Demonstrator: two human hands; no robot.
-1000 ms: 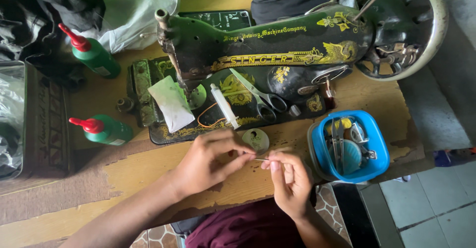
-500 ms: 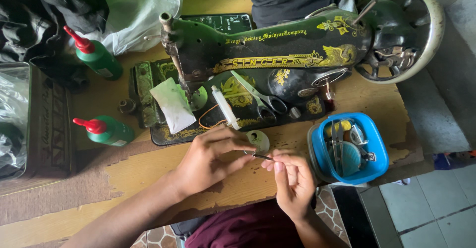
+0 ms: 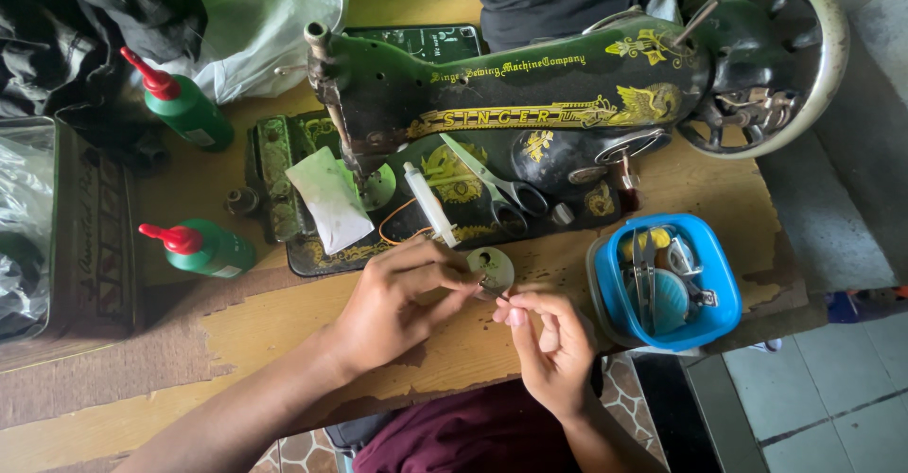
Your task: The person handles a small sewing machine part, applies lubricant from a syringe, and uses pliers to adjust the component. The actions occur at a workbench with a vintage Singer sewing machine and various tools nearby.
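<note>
My left hand (image 3: 402,301) pinches a small round metal disc (image 3: 494,270) just in front of the bed of an old black sewing machine (image 3: 530,95). My right hand (image 3: 550,345) meets it from the right, thumb and forefinger closed on something tiny at the disc's lower edge; what it is cannot be made out. On the machine bed lie scissors (image 3: 499,187), a white plastic syringe (image 3: 427,204) and a folded white cloth (image 3: 331,199).
Two green squeeze bottles with red caps (image 3: 184,109) (image 3: 203,249) stand at the left on the worn wooden table (image 3: 246,341). A blue plastic box of small parts (image 3: 664,282) sits at the right. Dark cloth and a plastic bag are piled at the back left.
The two hands stay together at the disc; the right fingers have shifted slightly against its edge. Nothing else has moved.
</note>
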